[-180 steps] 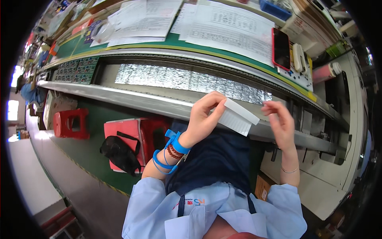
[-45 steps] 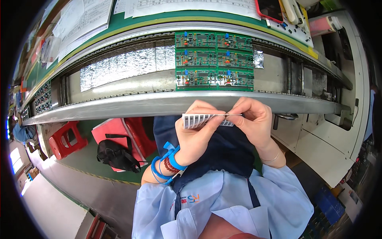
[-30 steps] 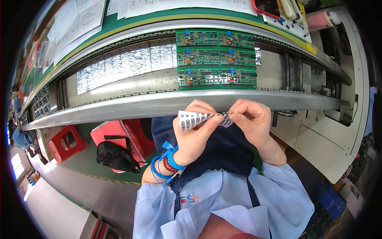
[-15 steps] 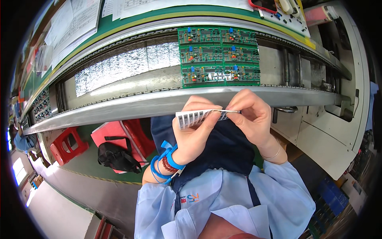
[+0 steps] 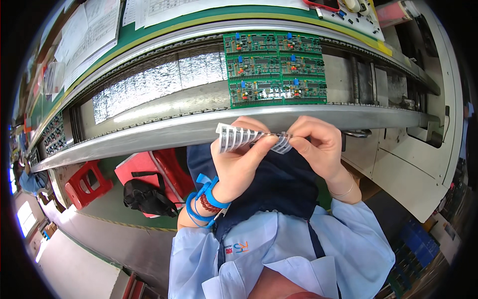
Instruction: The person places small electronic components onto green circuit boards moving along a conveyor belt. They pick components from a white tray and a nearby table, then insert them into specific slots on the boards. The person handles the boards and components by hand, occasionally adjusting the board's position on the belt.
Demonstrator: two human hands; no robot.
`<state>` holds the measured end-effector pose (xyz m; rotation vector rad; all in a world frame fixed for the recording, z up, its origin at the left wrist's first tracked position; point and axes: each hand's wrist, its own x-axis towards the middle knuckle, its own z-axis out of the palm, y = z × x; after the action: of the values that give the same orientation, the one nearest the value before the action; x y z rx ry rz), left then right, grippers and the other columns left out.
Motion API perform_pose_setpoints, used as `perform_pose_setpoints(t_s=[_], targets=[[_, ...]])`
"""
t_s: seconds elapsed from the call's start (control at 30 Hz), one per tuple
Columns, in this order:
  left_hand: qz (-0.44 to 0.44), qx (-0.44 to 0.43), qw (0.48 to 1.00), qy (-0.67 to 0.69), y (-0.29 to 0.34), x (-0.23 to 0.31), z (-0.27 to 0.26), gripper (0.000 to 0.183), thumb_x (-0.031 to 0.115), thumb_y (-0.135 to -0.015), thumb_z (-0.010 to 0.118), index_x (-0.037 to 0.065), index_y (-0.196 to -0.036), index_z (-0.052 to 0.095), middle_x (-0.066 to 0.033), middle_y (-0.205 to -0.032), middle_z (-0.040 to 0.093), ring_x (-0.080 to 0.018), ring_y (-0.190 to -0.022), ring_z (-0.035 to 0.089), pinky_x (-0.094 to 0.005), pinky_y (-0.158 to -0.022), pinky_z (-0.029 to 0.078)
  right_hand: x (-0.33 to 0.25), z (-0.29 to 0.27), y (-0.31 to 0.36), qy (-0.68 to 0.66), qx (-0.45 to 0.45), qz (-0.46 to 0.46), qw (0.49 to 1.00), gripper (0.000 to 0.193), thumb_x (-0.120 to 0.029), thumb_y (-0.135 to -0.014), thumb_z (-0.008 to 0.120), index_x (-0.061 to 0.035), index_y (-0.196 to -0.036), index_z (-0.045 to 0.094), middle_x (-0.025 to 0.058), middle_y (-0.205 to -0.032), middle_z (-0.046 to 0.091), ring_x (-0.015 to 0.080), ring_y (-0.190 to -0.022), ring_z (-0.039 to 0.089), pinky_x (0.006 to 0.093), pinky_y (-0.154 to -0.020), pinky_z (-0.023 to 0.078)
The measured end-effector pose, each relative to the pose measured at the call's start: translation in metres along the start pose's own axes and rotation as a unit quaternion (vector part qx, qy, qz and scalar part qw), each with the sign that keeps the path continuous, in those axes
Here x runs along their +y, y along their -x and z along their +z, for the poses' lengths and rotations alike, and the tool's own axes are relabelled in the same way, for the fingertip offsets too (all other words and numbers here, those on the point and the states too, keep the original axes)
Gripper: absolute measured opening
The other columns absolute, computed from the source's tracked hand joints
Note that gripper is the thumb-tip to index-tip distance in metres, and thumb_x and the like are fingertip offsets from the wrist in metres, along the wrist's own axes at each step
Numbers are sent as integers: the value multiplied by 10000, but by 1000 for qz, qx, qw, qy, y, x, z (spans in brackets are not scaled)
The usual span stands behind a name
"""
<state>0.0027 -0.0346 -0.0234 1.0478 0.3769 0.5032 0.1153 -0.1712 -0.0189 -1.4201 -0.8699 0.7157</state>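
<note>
A thin, curled sheet of labels (image 5: 233,139), white with rows of dark grey stripes, is held up in front of my body, just below the metal rail. My left hand (image 5: 240,159) is closed round it, the thumb pressing near its middle. At the sheet's right end my right hand (image 5: 318,147) makes a pinch with thumb and forefinger; whether a single label has come loose there is too small to tell. Beyond the rail lies a panel of green circuit boards (image 5: 277,70), with blue and red parts and a white patch on the nearest row.
The metal rail (image 5: 199,122) of the conveyor runs across in front of me. Papers (image 5: 94,37) lie on the green bench behind. A red stool (image 5: 88,183) and a black bag (image 5: 149,194) are at the left; a pale machine cabinet (image 5: 411,172) stands at the right.
The label sheet has bent and tilted, showing more of its striped face. My right hand's pinch has shifted slightly right. The board panel stays in about the same place.
</note>
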Motion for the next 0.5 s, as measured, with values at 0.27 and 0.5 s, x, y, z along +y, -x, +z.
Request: perform_pose_setpoints(t_s=[0.27, 0.5], targets=[[22, -60, 989, -131, -5, -1, -2, 114, -37, -710, 721, -18, -753, 617, -64, -772, 600, -107, -682, 563, -226, -582, 443, -29, -12, -8, 61, 1, 29, 998, 258, -53, -715, 723, -8, -952, 632, 58, -890, 608, 146, -791, 584, 271, -707, 465], [22, -115, 976, -183, -8, -2, 1, 155, 10, -677, 760, 8, -711, 609, -59, -727, 604, -142, -653, 574, -250, -566, 444, -39, -27, -11, 80, -77, 72, 991, 118, -1, -727, 685, -5, -839, 649, 58, -824, 616, 156, -770, 586, 267, -700, 463]])
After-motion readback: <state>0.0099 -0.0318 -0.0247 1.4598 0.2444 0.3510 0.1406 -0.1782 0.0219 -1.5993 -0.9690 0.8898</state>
